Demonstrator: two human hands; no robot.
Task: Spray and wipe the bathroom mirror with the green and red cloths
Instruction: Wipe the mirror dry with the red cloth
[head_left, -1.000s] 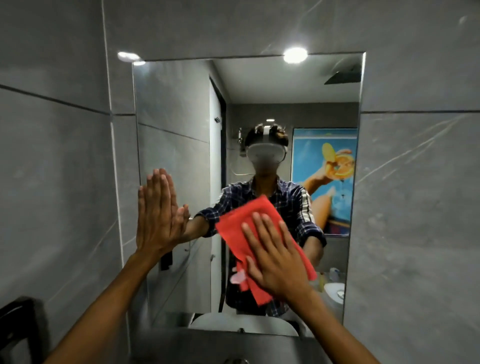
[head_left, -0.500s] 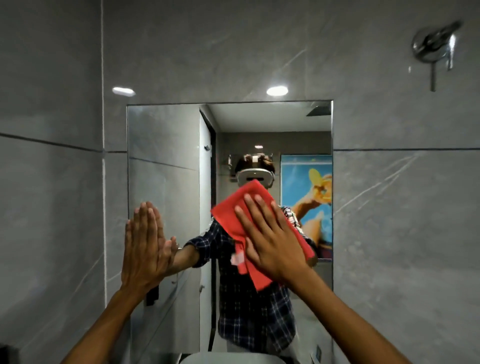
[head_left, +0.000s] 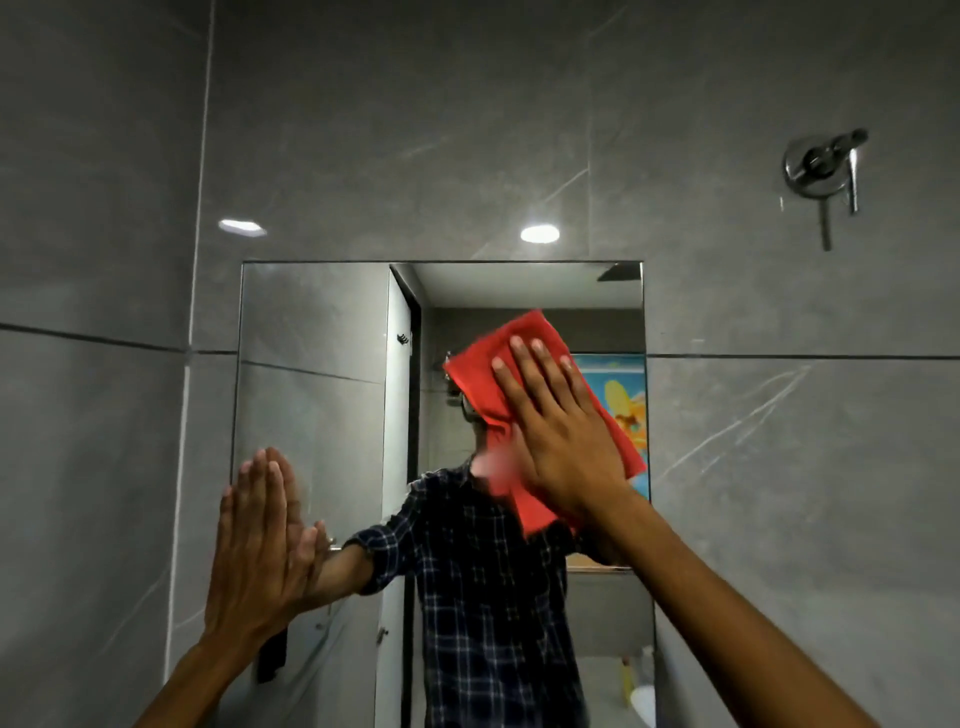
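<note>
Wiping toward 1 o'clock, the red cloth (head_left: 524, 374) is pressed flat on the mirror (head_left: 311, 415) by the spread right hand (head_left: 563, 441); the left hand (head_left: 254, 551), flat at 8 o'clock, likely braces; no green cloth is visible.

Mirror (head_left: 311, 374): smooth glossy glass, frameless. Red cloth (head_left: 485, 369) on mirror: soft, matt, fuzzy-edged fabric. Wall tiles (head_left: 415, 130) around mirror: grey, marble-veined, semi-gloss sheen. Valve handle (head_left: 823, 166) upper right of mirror: polished chrome metal.
</note>
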